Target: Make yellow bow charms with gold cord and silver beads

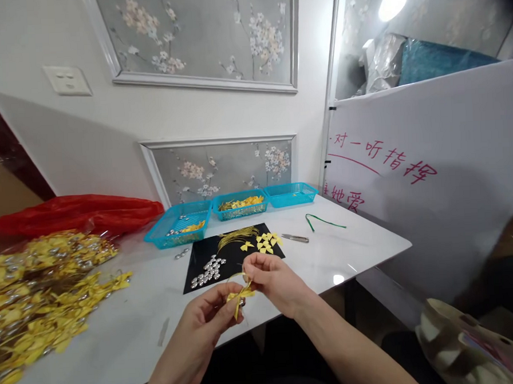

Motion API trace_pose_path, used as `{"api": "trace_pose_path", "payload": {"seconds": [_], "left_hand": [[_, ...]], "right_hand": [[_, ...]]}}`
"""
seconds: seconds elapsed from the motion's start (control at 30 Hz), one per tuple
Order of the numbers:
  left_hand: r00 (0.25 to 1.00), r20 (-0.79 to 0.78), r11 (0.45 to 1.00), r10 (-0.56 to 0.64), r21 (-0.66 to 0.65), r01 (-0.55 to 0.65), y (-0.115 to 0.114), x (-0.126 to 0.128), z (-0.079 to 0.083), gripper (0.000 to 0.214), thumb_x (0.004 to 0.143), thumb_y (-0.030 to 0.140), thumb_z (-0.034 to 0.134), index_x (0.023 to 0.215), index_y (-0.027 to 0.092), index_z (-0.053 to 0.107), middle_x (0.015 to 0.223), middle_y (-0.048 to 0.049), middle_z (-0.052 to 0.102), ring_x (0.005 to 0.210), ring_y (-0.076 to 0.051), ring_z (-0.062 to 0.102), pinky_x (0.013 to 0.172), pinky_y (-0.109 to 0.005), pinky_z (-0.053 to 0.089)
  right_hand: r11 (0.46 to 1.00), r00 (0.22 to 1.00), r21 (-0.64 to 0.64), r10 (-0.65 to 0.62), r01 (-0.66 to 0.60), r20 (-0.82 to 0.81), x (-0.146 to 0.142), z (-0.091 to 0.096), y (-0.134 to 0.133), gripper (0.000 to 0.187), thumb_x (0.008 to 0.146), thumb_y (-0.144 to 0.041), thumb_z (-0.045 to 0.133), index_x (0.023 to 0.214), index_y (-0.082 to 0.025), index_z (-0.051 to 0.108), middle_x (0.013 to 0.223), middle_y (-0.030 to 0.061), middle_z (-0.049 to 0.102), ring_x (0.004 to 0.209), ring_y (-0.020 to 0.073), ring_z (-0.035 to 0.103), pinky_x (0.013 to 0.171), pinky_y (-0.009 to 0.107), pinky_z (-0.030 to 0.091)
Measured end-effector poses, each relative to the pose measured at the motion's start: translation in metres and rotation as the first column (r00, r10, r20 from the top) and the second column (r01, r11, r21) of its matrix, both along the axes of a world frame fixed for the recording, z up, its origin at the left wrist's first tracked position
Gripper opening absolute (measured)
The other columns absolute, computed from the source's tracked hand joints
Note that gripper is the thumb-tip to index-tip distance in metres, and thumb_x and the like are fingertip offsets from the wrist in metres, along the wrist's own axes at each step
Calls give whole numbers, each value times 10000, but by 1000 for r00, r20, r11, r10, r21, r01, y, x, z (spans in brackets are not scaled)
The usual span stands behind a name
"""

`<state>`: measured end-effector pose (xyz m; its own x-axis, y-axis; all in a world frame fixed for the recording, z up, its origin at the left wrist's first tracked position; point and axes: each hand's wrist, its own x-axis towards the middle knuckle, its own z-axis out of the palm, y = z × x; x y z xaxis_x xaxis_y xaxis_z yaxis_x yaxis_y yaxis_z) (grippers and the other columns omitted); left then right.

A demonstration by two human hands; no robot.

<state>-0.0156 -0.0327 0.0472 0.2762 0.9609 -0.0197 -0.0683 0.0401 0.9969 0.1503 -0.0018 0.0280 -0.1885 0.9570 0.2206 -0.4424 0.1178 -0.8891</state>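
My left hand [213,314] pinches a yellow ribbon bow [243,294] between thumb and fingers, just over the table's front edge. A small shiny bead shows beneath the bow, partly covered by the fingers. Close beside it, my right hand [269,277] is closed on a thin gold cord [239,275] that loops up from the bow. Beyond the hands lies a black mat [203,249]. On it are several silver beads [211,270], a bundle of gold cords [237,236] and a group of yellow bows [268,243].
Blue baskets [179,242] line the wall, some holding beads and yellow pieces. Thread snips [295,238] and a green cord [324,221] lie to the right. At left is a large pile of yellow beaded strings [51,294] with a red bag [81,210] behind. A whiteboard [429,131] stands at right.
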Motion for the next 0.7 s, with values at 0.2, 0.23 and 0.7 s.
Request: {"api": "trace_pose_path", "payload": {"seconds": [0.2,0.23,0.7], "left_hand": [[994,72,996,80,-42,-77,-1,-2,2,259,656,362,876,842,196,803,882,-31,699,749,-150,628,781,-283,572],[993,78,995,91,-47,-88,-1,-2,1,266,645,360,883,838,195,805,882,-34,704,756,-155,633,788,-288,576],[989,45,989,143,-44,-141,-5,0,-7,243,658,363,879,849,232,805,862,-9,743,793,-157,642,792,-260,571]], "right_hand": [[979,970,83,-198,187,139,-1,5,-2,245,672,-378,796,691,-175,660,641,-19,590,607,111,442,571,243,343],[976,966,89,-211,200,149,-1,5,-4,231,679,-371,788,690,-177,663,643,-19,590,605,111,441,568,244,343],[963,957,111,-261,247,128,-2,-1,-10,178,733,-357,741,796,-192,759,646,0,638,590,123,496,568,264,435]]}}
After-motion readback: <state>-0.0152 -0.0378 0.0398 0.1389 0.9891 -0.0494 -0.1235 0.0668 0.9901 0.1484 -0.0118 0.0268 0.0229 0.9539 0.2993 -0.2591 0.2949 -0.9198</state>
